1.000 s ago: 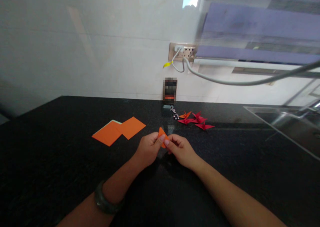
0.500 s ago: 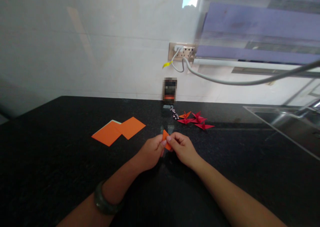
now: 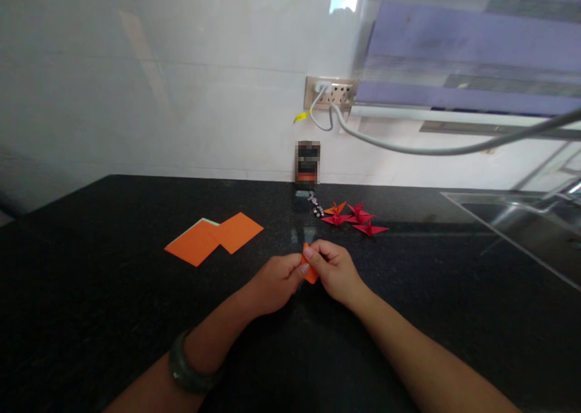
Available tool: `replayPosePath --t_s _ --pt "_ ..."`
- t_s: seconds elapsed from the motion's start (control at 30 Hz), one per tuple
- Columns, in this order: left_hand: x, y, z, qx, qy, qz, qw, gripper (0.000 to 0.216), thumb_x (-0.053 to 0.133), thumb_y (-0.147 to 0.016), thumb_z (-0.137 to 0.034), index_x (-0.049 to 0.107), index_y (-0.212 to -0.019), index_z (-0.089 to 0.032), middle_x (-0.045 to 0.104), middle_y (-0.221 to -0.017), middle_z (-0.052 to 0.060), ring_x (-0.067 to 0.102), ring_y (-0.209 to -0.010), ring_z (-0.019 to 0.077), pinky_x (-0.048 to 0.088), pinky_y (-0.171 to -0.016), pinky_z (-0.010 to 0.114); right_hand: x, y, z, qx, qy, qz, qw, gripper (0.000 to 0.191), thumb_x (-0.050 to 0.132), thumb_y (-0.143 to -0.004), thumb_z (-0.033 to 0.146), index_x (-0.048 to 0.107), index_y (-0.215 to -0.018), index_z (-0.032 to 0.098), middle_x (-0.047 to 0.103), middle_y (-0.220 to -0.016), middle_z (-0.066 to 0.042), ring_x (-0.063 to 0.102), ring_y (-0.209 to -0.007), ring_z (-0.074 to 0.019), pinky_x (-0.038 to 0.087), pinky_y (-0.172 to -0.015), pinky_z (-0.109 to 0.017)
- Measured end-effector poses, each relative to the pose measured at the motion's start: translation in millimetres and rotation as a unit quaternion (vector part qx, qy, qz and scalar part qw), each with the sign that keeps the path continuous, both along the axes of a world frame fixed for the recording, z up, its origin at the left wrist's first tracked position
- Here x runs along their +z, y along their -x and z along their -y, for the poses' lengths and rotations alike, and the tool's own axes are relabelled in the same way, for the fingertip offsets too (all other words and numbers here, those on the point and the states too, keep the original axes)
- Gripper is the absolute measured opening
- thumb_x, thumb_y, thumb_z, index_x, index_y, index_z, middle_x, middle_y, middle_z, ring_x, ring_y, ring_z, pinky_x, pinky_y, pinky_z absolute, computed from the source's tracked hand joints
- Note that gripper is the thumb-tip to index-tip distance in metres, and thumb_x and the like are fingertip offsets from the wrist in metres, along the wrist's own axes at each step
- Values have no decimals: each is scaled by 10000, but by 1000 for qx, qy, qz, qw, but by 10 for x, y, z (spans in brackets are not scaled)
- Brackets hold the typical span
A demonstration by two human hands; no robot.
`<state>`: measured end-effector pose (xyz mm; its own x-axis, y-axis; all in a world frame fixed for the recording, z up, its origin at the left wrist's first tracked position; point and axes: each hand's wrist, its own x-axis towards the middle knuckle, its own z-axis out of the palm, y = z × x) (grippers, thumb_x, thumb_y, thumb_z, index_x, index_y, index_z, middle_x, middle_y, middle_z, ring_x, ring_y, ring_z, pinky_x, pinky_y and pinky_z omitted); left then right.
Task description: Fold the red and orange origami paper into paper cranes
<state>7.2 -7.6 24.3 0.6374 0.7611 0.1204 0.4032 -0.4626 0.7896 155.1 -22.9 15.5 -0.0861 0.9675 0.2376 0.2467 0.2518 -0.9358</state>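
Between my two hands is a small folded piece of orange paper (image 3: 311, 275), largely covered by fingers. My left hand (image 3: 282, 280) pinches its lower left side, thumb on top. From the right, my right hand (image 3: 336, 269) grips the upper part with its thumb pressed on the paper. Flat orange paper squares (image 3: 195, 243) lie to the left, overlapping at a corner, with a pale edge showing behind. Beyond my right hand sit several folded paper cranes (image 3: 370, 229), red ones and an orange one (image 3: 334, 209).
Both hands work over a black countertop (image 3: 113, 328). A dark, blurred-out object (image 3: 307, 162) stands against the wall, with a beaded strap (image 3: 316, 206) before it. A sink (image 3: 521, 219) is set in at the right. A grey cable (image 3: 408, 151) runs from the wall socket (image 3: 333, 93).
My left hand has shifted slightly right, closer to my right hand. The folded orange paper has turned and shows a narrower, lower shape between the thumbs.
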Motion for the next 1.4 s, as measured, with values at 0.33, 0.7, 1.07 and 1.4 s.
replayPosePath --t_s 0.33,0.7,1.07,1.4 --pt "39 -7 11 22 -6 4 1000 345 324 -844 -339 429 -560 -174 458 -492 -36 429 -494 95 305 -484 214 1 -1 -18 -29 5 15 999 380 499 -760 466 457 -519 175 460 -468 27 410 -447 -84 332 -436 -206" --pt "14 -8 -34 115 -28 6 993 369 322 -838 -384 417 -543 -183 446 -482 -38 439 -492 110 300 -496 233 16 20 -32 1 1 9 1000 270 462 -800 377 493 -628 170 454 -547 26 424 -504 -91 351 -483 -212" --pt "-5 -6 -49 134 -27 20 990 385 291 -846 -404 404 -549 -185 430 -492 -40 433 -502 112 290 -503 238 26 -5 -21 -42 -31 100 994 356 435 -799 402 411 -522 179 415 -473 36 380 -458 -85 298 -445 -202" --pt "38 -9 -34 148 -20 24 989 381 310 -844 -405 401 -547 -184 428 -479 -40 433 -494 111 292 -503 238 6 24 -14 -33 -14 27 999 353 393 -822 404 446 -557 178 441 -482 30 412 -457 -94 335 -461 -212"
